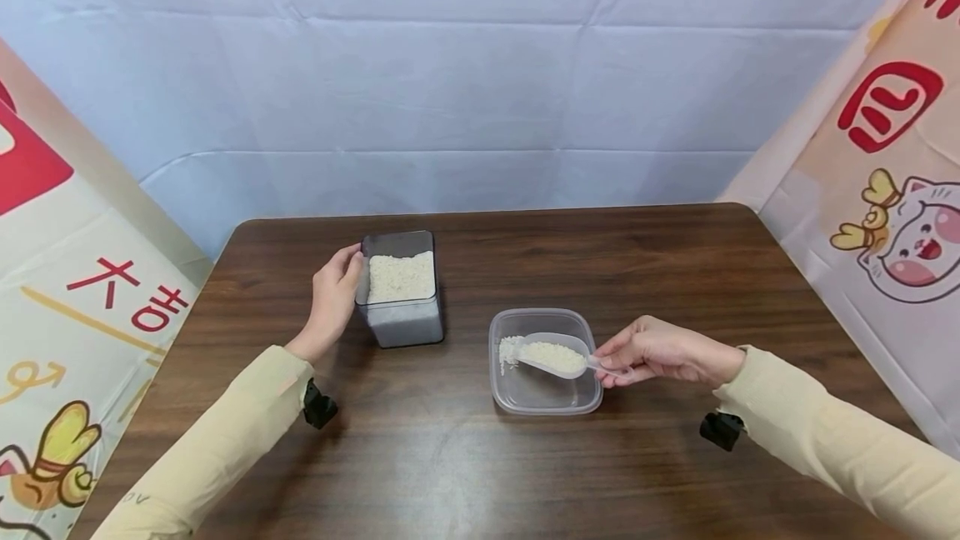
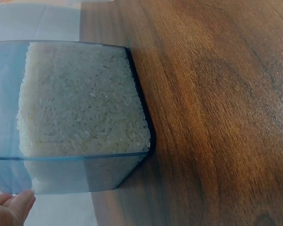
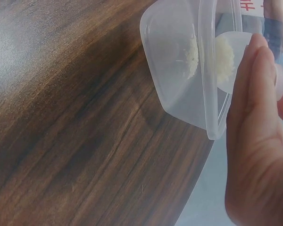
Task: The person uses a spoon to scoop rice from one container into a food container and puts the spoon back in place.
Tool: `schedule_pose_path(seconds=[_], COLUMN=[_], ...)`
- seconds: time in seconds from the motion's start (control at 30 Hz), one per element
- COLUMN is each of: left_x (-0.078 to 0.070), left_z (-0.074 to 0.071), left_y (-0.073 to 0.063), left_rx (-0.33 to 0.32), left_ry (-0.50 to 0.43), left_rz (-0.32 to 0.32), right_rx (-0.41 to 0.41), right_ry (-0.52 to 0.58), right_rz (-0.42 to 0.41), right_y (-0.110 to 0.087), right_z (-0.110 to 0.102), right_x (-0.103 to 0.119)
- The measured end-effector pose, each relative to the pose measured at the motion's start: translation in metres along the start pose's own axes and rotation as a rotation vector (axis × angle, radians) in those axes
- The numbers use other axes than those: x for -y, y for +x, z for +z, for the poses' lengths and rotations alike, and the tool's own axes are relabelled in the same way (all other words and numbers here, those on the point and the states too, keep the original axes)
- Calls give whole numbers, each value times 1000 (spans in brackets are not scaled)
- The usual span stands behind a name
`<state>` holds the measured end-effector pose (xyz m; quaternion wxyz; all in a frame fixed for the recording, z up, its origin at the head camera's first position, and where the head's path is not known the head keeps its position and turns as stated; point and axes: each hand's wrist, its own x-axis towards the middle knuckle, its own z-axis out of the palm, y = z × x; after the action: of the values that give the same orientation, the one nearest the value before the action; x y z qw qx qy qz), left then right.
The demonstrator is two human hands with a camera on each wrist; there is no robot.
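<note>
My left hand (image 1: 333, 294) touches the left side of a dark, see-through square container (image 1: 408, 325), its fingertips close to the rim. White rice (image 2: 85, 99) fills much of that container, with a bare band of wall above it. In my right hand (image 1: 660, 350), thumb and fingers pinch the handle of a clear plastic scoop (image 1: 573, 371). Rice lies in the scoop, which is held over a clear plastic tub (image 1: 547, 408) with its mouth toward the left. A small heap of grains (image 3: 192, 59) shows inside the tub, below the scoop's mouth.
Both containers stand on a dark wood-grain table (image 1: 420, 457), the square one farther back and to the left. Behind the table hangs a pale blue cloth (image 1: 450, 90). Printed cloths flank both sides. Each wrist carries a small black device.
</note>
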<state>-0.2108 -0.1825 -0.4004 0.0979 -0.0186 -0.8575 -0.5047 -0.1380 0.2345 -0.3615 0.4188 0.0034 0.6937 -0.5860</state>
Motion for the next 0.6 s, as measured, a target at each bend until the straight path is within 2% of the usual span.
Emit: schedule_pose_path(seconds=[0.6], left_x=[-1], left_z=[0], left_y=[-1], left_rx=[-2], left_ry=[-9], left_rz=[-6], right_rx=[7], right_ry=[5], right_rz=[2], right_y=[2], right_z=[0], right_x=[0])
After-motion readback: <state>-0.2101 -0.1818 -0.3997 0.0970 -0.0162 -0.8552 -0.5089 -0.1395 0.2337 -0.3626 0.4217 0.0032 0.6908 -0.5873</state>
